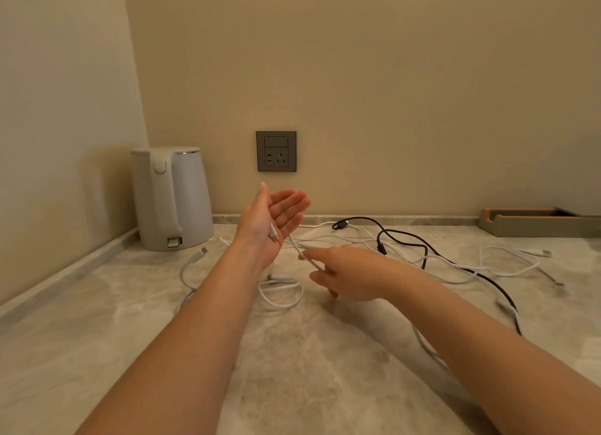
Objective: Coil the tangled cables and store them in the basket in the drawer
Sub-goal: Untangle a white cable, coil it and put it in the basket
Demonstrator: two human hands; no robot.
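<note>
The left hand (270,223) was raised above the bench (292,353), palm turned up, fingers straight and spread wide, gripping nothing. The plug end (274,233) of a white cable (297,247) lay across the heel of that palm. From there the cable ran down to the right hand (344,275), which hovered low, just beside the left wrist, and pinched the cable between thumb and forefinger; its other fingers pointed loosely toward the bench.

Just under the left wrist lay a small loop of white cable (283,283) flat on the bench. On the outer side of the left forearm, another white lead (200,252) curved along the surface. Beyond the right hand and off to its right, a black cable (340,224) wound among more loose white cables (544,253), crossing them in several places, all of it on the bench.

A pale kettle (172,200) stood in the corner, beyond the left hand. A grey wall socket (276,151) sat on the wall straight above the left fingertips. A low tray (536,221) rested against the wall, well apart from the right hand.
</note>
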